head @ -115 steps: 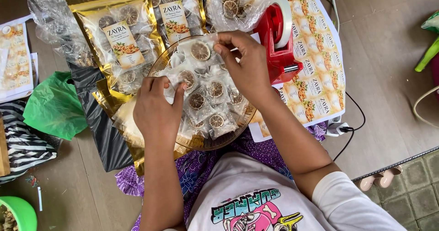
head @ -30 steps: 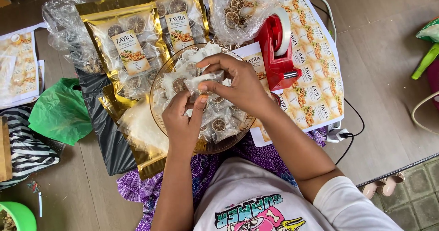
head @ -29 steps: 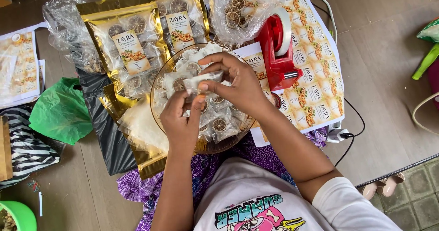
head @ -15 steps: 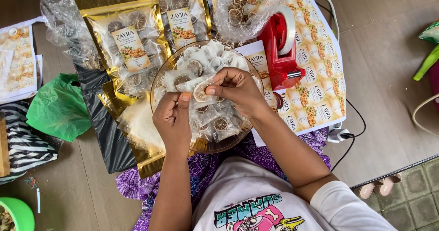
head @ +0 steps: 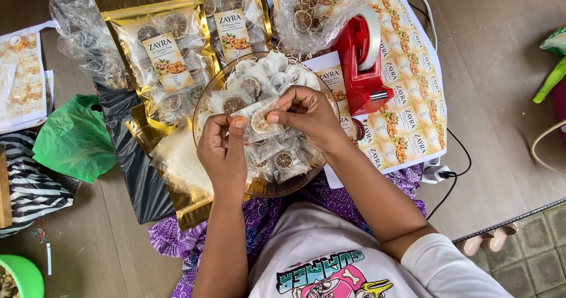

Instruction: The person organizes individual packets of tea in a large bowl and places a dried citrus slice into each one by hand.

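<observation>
A home packing spot on a wooden floor [head: 106, 245] is suggested by gold pouches [head: 162, 56], label sheets [head: 407, 91], a tape dispenser [head: 362, 59] and sandals [head: 489, 239].

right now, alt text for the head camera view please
Both hands, left hand and right hand, hold a small clear sachet with a dried citrus slice above a glass bowl of similar sachets. Gold pouches and a red tape dispenser lie beyond.

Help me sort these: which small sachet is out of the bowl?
The clear sachet with one dried slice, pinched between left hand and right hand above the bowl.
</observation>
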